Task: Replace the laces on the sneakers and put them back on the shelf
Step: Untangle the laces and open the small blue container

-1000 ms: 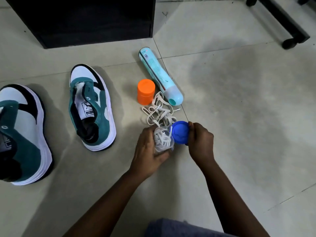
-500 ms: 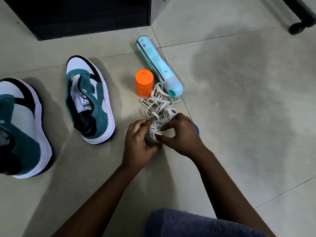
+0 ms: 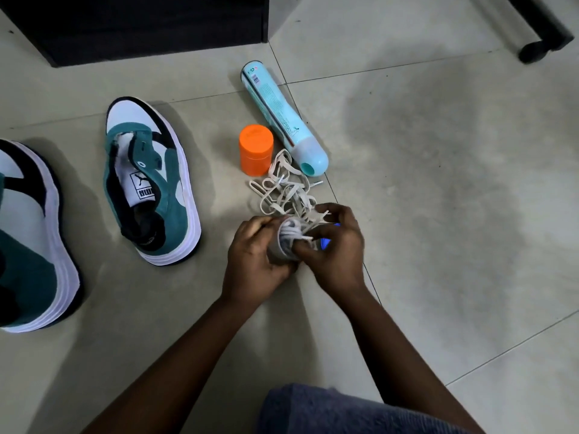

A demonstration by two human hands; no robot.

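Note:
Two teal, white and black sneakers lie unlaced on the floor, one [image 3: 150, 183] left of centre and one [image 3: 28, 239] at the left edge. My left hand [image 3: 253, 255] grips a small clear container [image 3: 286, 245] stuffed with white laces [image 3: 293, 233]. My right hand [image 3: 338, 252] pinches those laces at the container's mouth. A blue lid [image 3: 324, 244] shows only as a sliver under my right palm. A loose tangle of beige laces [image 3: 282, 189] lies on the tiles just beyond my hands.
An orange-capped jar [image 3: 255, 150] stands by the beige laces, and a light blue spray can [image 3: 282, 117] lies beside it. A black cabinet [image 3: 141, 23] is at the top left, a chair caster [image 3: 532, 51] at the top right. My knee [image 3: 329, 411] shows at the bottom.
My right hand, which held the blue lid beside the container, has moved over its mouth and now pinches the white laces. The lid is mostly hidden under that hand.

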